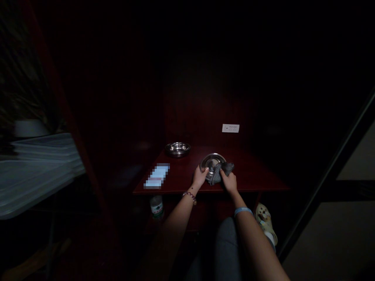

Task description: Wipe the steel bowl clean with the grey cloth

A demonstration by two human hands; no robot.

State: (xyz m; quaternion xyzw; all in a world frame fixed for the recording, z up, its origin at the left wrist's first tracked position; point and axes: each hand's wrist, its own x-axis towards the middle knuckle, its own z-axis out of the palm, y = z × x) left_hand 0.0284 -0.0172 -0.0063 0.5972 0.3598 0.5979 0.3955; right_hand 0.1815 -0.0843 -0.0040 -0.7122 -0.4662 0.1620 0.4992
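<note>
A round steel dish (pixel 211 160) lies on a dark red wooden table (pixel 252 175) near its front edge. My left hand (pixel 200 176) grips the dish's left rim, fingers curled over the edge. My right hand (pixel 229 182) is closed on a grey cloth (pixel 220 171), which is pressed against the dish's right side. A beaded bracelet sits on my left wrist and a light blue band on my right wrist.
A second steel bowl (pixel 177 148) stands at the table's back left. A pale flat packet (pixel 157 176) lies at the front left. A white socket plate (pixel 230 128) is on the wall. A bottle (pixel 156 206) and a shoe (pixel 266 222) are below the table.
</note>
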